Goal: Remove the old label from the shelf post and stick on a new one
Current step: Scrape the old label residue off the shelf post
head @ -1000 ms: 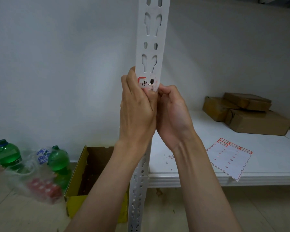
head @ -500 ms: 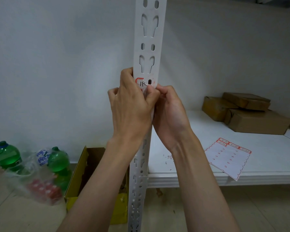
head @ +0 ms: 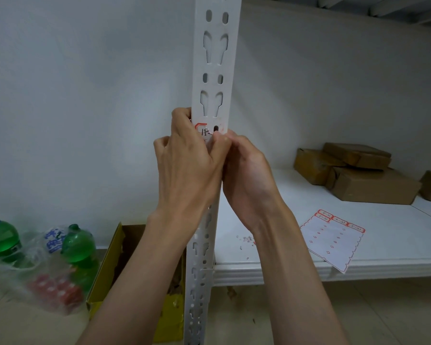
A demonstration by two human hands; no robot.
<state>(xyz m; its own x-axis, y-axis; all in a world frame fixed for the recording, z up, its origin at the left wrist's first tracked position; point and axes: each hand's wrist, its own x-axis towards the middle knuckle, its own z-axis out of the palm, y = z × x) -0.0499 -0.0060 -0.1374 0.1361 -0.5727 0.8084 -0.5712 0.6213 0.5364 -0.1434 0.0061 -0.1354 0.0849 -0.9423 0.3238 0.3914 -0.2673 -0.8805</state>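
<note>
Old label [head: 204,131] lower half hidden, perhaps torn.

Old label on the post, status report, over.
Both hands at the post: left hand and right hand picking at old label. Label partly torn, still stuck. New label sheet waiting on shelf.

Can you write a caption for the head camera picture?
Two hands pick at the old label on the white shelf post.

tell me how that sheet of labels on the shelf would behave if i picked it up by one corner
The sheet of labels looks thin and flat, so it would probably droop and weigh almost nothing. One corner overhangs the shelf edge, so it should lift easily, though it might slide if nudged.
</note>
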